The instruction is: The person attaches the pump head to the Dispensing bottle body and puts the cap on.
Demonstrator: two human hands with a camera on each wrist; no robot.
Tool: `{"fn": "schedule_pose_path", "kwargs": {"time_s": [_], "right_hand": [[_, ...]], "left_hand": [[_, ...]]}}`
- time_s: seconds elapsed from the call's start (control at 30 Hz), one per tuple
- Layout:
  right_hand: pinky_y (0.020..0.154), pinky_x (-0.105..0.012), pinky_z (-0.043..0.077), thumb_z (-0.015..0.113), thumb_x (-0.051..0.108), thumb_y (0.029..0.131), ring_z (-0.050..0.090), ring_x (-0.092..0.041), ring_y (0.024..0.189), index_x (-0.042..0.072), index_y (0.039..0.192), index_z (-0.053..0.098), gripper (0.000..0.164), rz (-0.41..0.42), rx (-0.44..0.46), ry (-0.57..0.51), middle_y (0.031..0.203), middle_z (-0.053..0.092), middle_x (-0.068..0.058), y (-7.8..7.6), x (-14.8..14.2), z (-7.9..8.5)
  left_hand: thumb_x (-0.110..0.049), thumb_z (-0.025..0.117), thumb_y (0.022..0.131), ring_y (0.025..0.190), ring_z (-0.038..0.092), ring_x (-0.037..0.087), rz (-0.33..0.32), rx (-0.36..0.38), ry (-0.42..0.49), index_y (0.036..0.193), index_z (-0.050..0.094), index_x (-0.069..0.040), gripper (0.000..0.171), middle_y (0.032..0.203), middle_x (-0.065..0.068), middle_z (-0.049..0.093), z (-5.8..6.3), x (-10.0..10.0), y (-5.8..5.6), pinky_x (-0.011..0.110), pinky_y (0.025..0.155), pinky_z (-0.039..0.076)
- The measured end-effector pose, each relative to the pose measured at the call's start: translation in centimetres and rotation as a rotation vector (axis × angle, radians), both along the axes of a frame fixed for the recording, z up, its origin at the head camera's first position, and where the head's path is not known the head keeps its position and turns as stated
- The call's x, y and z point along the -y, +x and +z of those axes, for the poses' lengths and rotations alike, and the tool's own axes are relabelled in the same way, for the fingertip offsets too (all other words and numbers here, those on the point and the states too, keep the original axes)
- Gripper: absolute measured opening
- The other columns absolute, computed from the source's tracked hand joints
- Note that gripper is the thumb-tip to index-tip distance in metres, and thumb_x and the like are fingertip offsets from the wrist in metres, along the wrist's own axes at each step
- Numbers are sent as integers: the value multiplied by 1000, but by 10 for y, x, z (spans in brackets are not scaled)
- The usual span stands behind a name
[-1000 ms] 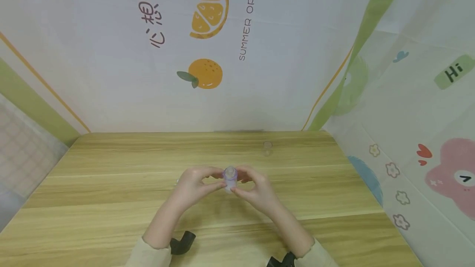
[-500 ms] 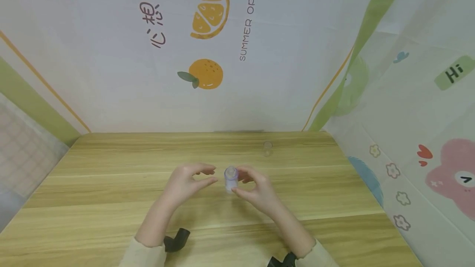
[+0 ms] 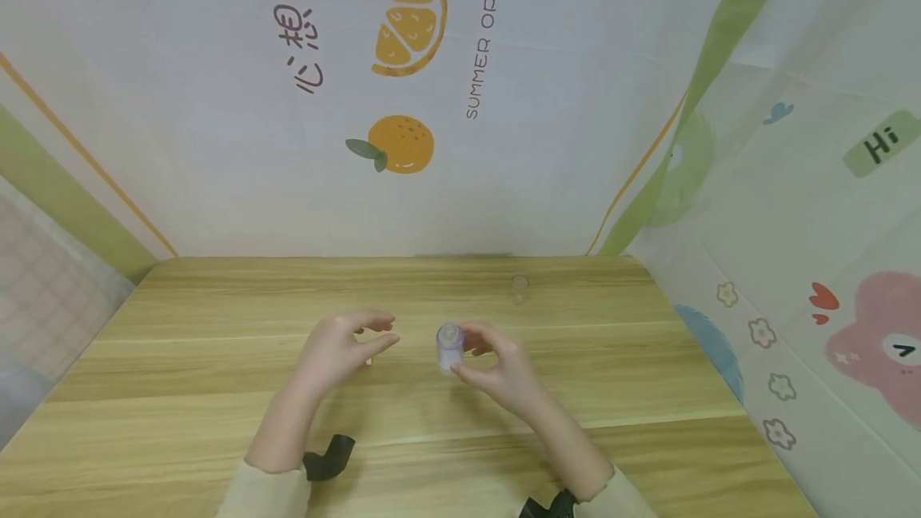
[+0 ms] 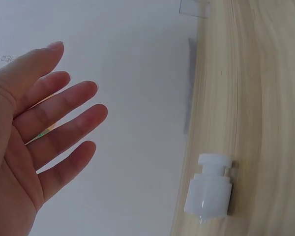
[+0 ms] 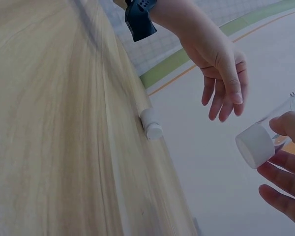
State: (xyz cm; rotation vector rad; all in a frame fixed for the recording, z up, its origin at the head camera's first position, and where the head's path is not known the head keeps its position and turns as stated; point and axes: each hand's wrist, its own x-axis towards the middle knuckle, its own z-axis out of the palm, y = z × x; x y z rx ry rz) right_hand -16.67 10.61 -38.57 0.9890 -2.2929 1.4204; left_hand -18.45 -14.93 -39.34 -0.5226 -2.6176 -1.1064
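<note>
My right hand (image 3: 496,366) pinches a small bottle (image 3: 450,348) between thumb and fingers over the middle of the table. Clear at the top with a purplish rim, the bottle has a white lower part, plain in the right wrist view as a white base (image 5: 255,145). To its left, my left hand (image 3: 334,354) is apart from it, fingers spread and holding nothing. A white pump head (image 4: 209,189) rests on the table near the left hand; in the head view the hand hides most of it.
A clear cap (image 3: 520,289) stands toward the back right of the wooden table (image 3: 216,318). A printed white cloth (image 3: 547,142) hangs along the table's back edge, and another cloth (image 3: 791,222) borders the right side.
My left hand has let go of the bottle and moved left, its fingers parting from it. The right hand keeps its hold almost in place. The pump head now shows beside the left hand.
</note>
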Motion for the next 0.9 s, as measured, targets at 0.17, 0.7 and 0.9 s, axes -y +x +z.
{"fn": "schedule_pose_path", "kwargs": {"time_s": [0.17,0.7,0.9], "right_hand": [[75,-46,54,77,-9,73,64,-29,89,-7,114,58,45,-7,-3,3,99,67,-15,0,-2,1],[75,-46,54,76,-9,74,64,-27,91,-6,115,59,45,1,22,15,101,67,-15,-1,-5,2],[76,-45,54,76,-8,74,64,-27,91,-5,115,59,45,-7,27,25,101,67,-14,-1,-5,2]], "left_hand": [[-26,72,87,100,64,27,19,30,-40,112,70,-7,32,104,4,70,-4,7,-3,48,84,51],[-20,72,86,114,54,38,38,169,-114,115,66,0,35,118,14,64,-15,21,-8,55,93,43],[-21,71,86,117,51,42,37,244,-105,118,64,2,40,121,18,61,-20,27,-10,58,94,41]]}}
